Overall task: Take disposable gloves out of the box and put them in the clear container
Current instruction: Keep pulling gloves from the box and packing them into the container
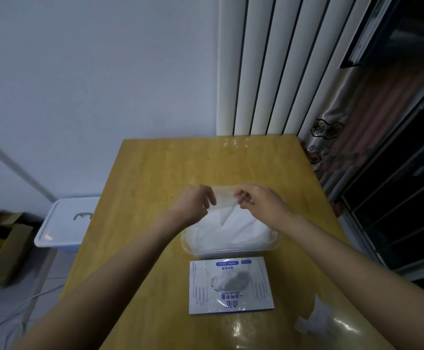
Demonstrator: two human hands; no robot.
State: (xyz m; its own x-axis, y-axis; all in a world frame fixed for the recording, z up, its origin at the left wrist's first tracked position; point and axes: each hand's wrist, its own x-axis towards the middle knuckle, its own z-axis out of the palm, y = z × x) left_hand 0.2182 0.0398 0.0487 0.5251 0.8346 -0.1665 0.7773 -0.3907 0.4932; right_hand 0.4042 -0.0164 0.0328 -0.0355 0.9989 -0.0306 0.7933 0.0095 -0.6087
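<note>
The person is holding one thin translucent glove [224,202] stretched between both hands, its upper edge running left to right above the far part of the clear container [231,251], while a tapering flap is hanging down towards the white heap inside. The left hand [195,202] is pinching the glove's left end with curled fingers and thumb; the right hand [259,200] is pinching the right end the same way, fingertips nearly closed on the film. One container is sitting on the wooden table [142,198], long axis left to right, holding a pile of white gloves too bunched to count. Just nearer the person, one flat glove box [231,284] is lying with its long axis also left to right, its print upside down to the camera, an oval opening showing white inside. One crumpled clear piece [319,322] is lying at the table's near right.
</note>
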